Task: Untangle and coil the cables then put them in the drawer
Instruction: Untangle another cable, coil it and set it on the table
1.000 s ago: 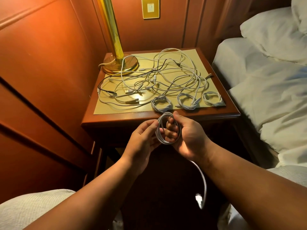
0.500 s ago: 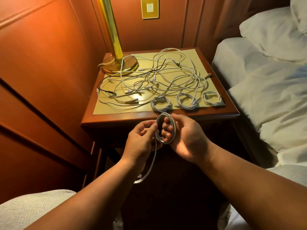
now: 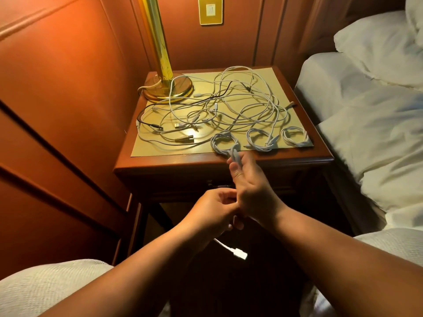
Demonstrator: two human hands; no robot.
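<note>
Both hands work below the nightstand (image 3: 219, 162), right hand (image 3: 250, 186) holding the white cable coil (image 3: 235, 157), left hand (image 3: 214, 210) pinching its tail, whose dangling plug (image 3: 239, 253) could slip and unravel my loops.

- Brass lamp (image 3: 163, 74) standing at the back left corner of the surface (image 3: 160, 163).
- Bed (image 3: 370, 106) with white pillow (image 3: 375, 44) at right.
- Wall switch plate (image 3: 210, 10) above.

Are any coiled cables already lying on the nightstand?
Yes, three coiled cables lie along the front edge of the nightstand.
</note>
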